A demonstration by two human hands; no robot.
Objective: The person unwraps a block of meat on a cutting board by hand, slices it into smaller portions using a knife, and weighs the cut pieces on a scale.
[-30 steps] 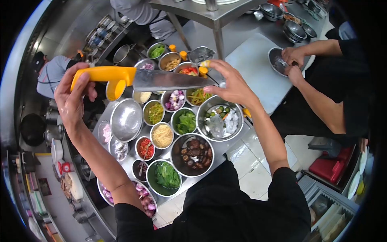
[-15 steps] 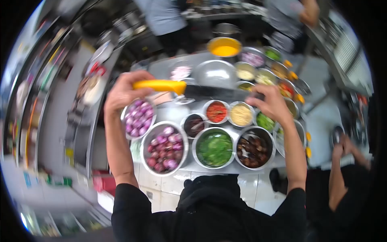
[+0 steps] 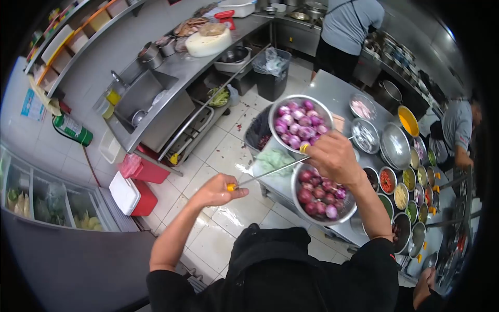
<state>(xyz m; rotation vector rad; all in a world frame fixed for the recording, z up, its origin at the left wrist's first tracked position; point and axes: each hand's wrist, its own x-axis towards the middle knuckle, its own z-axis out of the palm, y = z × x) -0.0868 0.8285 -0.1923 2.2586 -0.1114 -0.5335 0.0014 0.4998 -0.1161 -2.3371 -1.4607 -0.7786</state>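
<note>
The left hand (image 3: 214, 191) is closing its fingers around the yellow handle (image 3: 231, 187) of the knife (image 3: 270, 172). The right hand (image 3: 332, 157) is bending its fingers over the far end of the blade (whether they are clamping the steel cannot be told), and one finger is wearing a yellow band (image 3: 305, 149). The knife is spanning the space between both hands, its blade showing as a narrow strip. Its handle end is lying over the open tile floor (image 3: 208, 244); its far end is passing above the table's (image 3: 332, 93) edge, between two steel bowls of onions, the upper bowl (image 3: 272, 124) and the lower bowl (image 3: 332, 223). A pale green cloth (image 3: 273, 159) is resting near that edge. On the wall, a fire extinguisher (image 3: 73, 130) and a blue notice (image 3: 33, 106) are bearing print too small to read.
</note>
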